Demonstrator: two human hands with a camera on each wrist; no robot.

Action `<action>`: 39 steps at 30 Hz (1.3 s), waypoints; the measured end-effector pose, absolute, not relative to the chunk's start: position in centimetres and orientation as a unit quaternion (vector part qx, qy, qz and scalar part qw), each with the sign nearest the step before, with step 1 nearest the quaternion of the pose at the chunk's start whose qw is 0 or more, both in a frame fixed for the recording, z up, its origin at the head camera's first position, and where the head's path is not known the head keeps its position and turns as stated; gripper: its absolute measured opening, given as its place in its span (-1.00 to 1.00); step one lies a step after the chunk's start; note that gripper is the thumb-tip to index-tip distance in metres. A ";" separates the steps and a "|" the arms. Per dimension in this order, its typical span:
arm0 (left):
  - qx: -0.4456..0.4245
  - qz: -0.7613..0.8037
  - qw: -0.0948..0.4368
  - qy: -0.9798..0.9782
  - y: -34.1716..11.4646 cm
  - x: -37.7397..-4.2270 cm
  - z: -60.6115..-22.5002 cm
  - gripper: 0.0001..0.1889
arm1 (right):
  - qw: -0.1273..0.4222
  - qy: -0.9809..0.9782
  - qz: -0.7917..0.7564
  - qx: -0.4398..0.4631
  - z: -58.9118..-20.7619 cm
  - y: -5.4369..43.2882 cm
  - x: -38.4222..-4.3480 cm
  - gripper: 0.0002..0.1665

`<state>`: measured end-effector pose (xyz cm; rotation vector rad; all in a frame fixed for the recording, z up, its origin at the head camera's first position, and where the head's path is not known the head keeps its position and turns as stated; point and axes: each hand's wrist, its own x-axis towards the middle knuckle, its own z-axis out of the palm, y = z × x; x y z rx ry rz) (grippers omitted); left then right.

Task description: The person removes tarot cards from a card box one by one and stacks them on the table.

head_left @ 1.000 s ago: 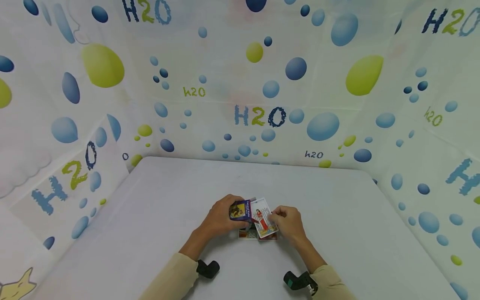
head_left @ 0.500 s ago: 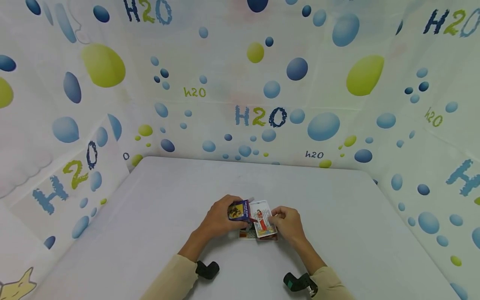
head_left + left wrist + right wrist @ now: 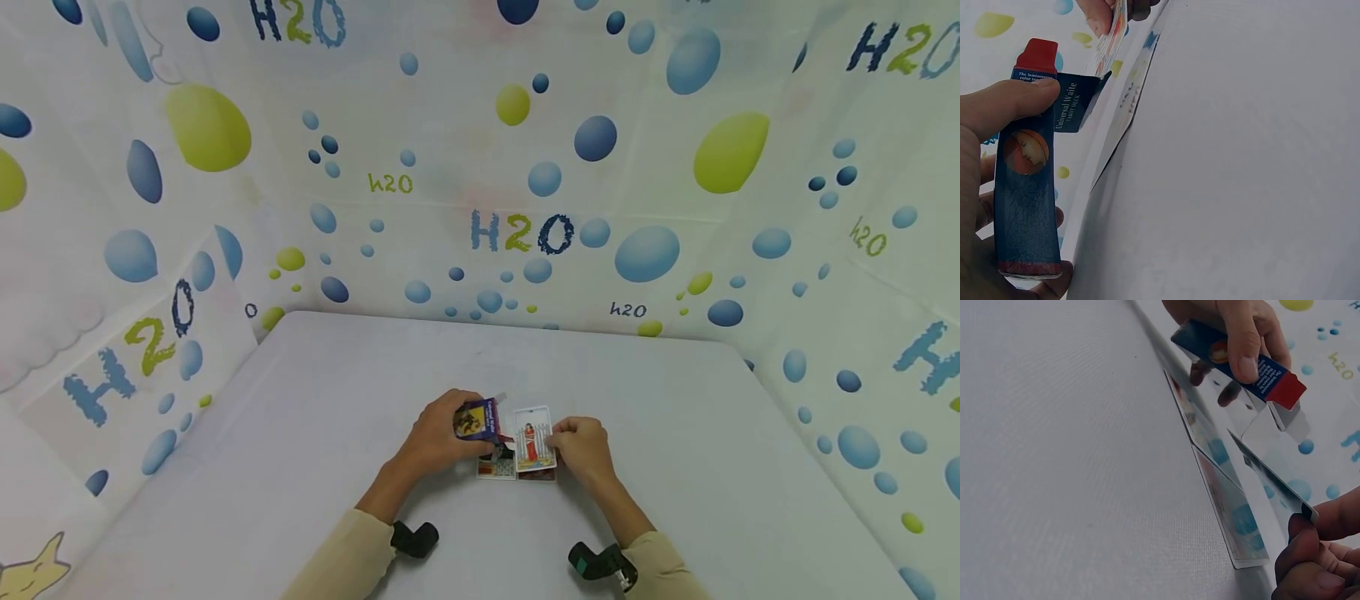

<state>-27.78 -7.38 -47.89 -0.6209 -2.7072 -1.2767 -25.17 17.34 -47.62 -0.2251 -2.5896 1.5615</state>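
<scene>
My left hand [image 3: 442, 433] grips a blue tarot box [image 3: 472, 420], thumb along its narrow side. In the left wrist view the box [image 3: 1029, 187] has its red end flap [image 3: 1039, 55] up and its lid, lettered "Universal Waite Tarot Deck", folded out. Between thumb and fingers my right hand [image 3: 583, 446] pinches a tarot card [image 3: 532, 437] by its right edge; a red-robed figure shows on it. Two more cards lie side by side on the table beneath: the left card [image 3: 495, 468] partly under the box, the right card [image 3: 537, 476] mostly hidden by the held one.
A white table [image 3: 337, 375] spreads around the hands. Behind it and at both sides rises a white sheet [image 3: 435, 108] printed with blue and green drops and "H2O". Dark wrist cameras [image 3: 416, 540] sit at both sleeves.
The tarot card in my right hand has turned from tilted to nearly upright and shifted slightly right, away from the box. My left hand with the box has edged slightly left.
</scene>
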 end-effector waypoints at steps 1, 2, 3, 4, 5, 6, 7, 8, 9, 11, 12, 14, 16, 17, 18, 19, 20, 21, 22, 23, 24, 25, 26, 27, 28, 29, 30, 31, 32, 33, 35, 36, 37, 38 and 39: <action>-0.201 -0.419 0.043 -0.884 -7.4 -27.8 -47.9 -0.21 | 0.053 -0.852 0.516 -0.075 -47.6 17.4 -25.2 -0.95; -0.199 -0.422 0.043 -0.883 -7.5 -27.7 -47.8 -0.21 | 0.052 -0.852 0.516 -0.077 -47.6 17.4 -25.2 -0.95; -0.197 -0.424 0.044 -0.883 -7.5 -27.7 -47.7 -0.21 | 0.051 -0.852 0.515 -0.078 -47.6 17.4 -25.2 -0.95; -0.195 -0.428 0.044 -0.881 -7.6 -27.7 -47.7 -0.21 | 0.050 -0.853 0.513 -0.079 -47.6 17.4 -25.2 -0.95; -0.191 -0.432 0.044 -0.880 -7.6 -27.7 -47.6 -0.21 | 0.049 -0.854 0.511 -0.080 -47.6 17.5 -25.2 -0.95; -0.189 -0.434 0.045 -0.880 -7.6 -27.7 -47.5 -0.21 | 0.048 -0.856 0.509 -0.081 -47.6 17.5 -25.2 -0.94; -0.188 -0.434 0.046 -0.880 -7.7 -27.7 -47.5 -0.20 | 0.047 -0.857 0.506 -0.082 -47.6 17.5 -25.2 -0.94; -0.187 -0.434 0.046 -0.880 -7.7 -27.7 -47.5 -0.20 | 0.045 -0.859 0.503 -0.082 -47.6 17.5 -25.2 -0.94; -0.186 -0.433 0.048 -0.881 -7.7 -27.8 -47.5 -0.20 | 0.043 -0.862 0.499 -0.082 -47.7 17.5 -25.2 -0.93; -0.187 -0.431 0.049 -0.881 -7.8 -27.9 -47.4 -0.19 | 0.040 -0.869 0.487 -0.082 -47.7 17.5 -25.2 -0.93; -0.187 -0.431 0.050 -0.882 -7.8 -27.9 -47.4 -0.19 | 0.039 -0.872 0.481 -0.081 -47.8 17.5 -25.2 -0.92; -0.187 -0.429 0.050 -0.882 -7.8 -27.9 -47.3 -0.19 | 0.037 -0.882 0.462 -0.079 -47.9 17.4 -25.2 -0.89; -0.185 -0.431 0.049 -0.882 -7.9 -27.9 -47.3 -0.19 | 0.038 -0.892 0.444 -0.077 -48.0 17.4 -25.3 -0.86; -0.182 -0.430 0.049 -0.883 -7.9 -27.9 -47.3 -0.18 | 0.038 -0.896 0.435 -0.077 -48.0 17.3 -25.3 -0.85; -0.179 -0.430 0.049 -0.884 -8.0 -27.9 -47.3 -0.18 | 0.038 -0.901 0.426 -0.076 -48.1 17.3 -25.4 -0.83; -0.176 -0.429 0.049 -0.885 -8.0 -27.9 -47.2 -0.18 | 0.038 -0.905 0.417 -0.077 -48.1 17.3 -25.5 -0.82; -0.174 -0.429 0.049 -0.885 -8.1 -27.9 -47.2 -0.18 | 0.038 -0.908 0.409 -0.077 -48.1 17.3 -25.6 -0.81; -0.170 -0.429 0.048 -0.886 -8.1 -27.8 -47.1 -0.18 | 0.037 -0.912 0.401 -0.079 -48.1 17.3 -25.6 -0.80; -0.168 -0.428 0.047 -0.887 -8.2 -27.8 -47.1 -0.18 | 0.035 -0.916 0.392 -0.081 -48.1 17.2 -25.7 -0.79; -0.166 -0.427 0.047 -0.887 -8.2 -27.8 -47.0 -0.18 | 0.033 -0.919 0.384 -0.083 -48.1 17.2 -25.7 -0.78; -0.165 -0.428 0.046 -0.888 -8.3 -27.8 -46.9 -0.18 | 0.031 -0.922 0.376 -0.084 -48.1 17.2 -25.8 -0.77; -0.165 -0.426 0.046 -0.888 -8.3 -27.8 -46.9 -0.18 | 0.029 -0.925 0.369 -0.086 -48.1 17.2 -25.8 -0.77; -0.165 -0.425 0.046 -0.889 -8.3 -27.8 -46.9 -0.18 | 0.028 -0.928 0.361 -0.086 -48.0 17.2 -25.8 -0.77; -0.165 -0.425 0.047 -0.889 -8.3 -27.8 -46.9 -0.18 | 0.027 -0.930 0.356 -0.086 -48.0 17.2 -25.8 -0.77; -0.166 -0.426 0.047 -0.888 -8.3 -27.8 -46.8 -0.18 | 0.026 -0.932 0.351 -0.085 -47.9 17.2 -25.8 -0.77; -0.167 -0.428 0.047 -0.887 -8.3 -27.7 -46.8 -0.18 | 0.026 -0.934 0.347 -0.084 -47.9 17.2 -25.7 -0.77; -0.167 -0.429 0.047 -0.887 -8.4 -27.7 -46.7 -0.18 | 0.027 -0.935 0.345 -0.081 -47.8 17.2 -25.7 -0.77; -0.167 -0.430 0.048 -0.886 -8.4 -27.7 -46.7 -0.18 | 0.028 -0.935 0.343 -0.079 -47.8 17.3 -25.7 -0.76; -0.167 -0.431 0.048 -0.886 -8.4 -27.7 -46.7 -0.19 | 0.028 -0.936 0.343 -0.078 -47.8 17.3 -25.7 -0.76; -0.167 -0.432 0.047 -0.885 -8.4 -27.6 -46.7 -0.19 | 0.028 -0.936 0.343 -0.076 -47.8 17.3 -25.6 -0.76; -0.167 -0.433 0.048 -0.885 -8.5 -27.6 -46.7 -0.19 | 0.027 -0.936 0.343 -0.074 -47.8 17.3 -25.6 -0.75; -0.167 -0.433 0.048 -0.884 -8.5 -27.7 -46.8 -0.19 | 0.025 -0.936 0.344 -0.074 -47.8 17.3 -25.6 -0.75; -0.168 -0.432 0.049 -0.885 -8.5 -27.7 -46.8 -0.19 | 0.023 -0.935 0.345 -0.074 -47.8 17.3 -25.6 -0.74; -0.169 -0.431 0.051 -0.885 -8.5 -27.7 -46.8 -0.19 | 0.023 -0.935 0.345 -0.073 -47.8 17.3 -25.5 -0.74; -0.170 -0.432 0.051 -0.884 -8.6 -27.7 -46.8 -0.19 | 0.022 -0.935 0.346 -0.072 -47.9 17.4 -25.6 -0.74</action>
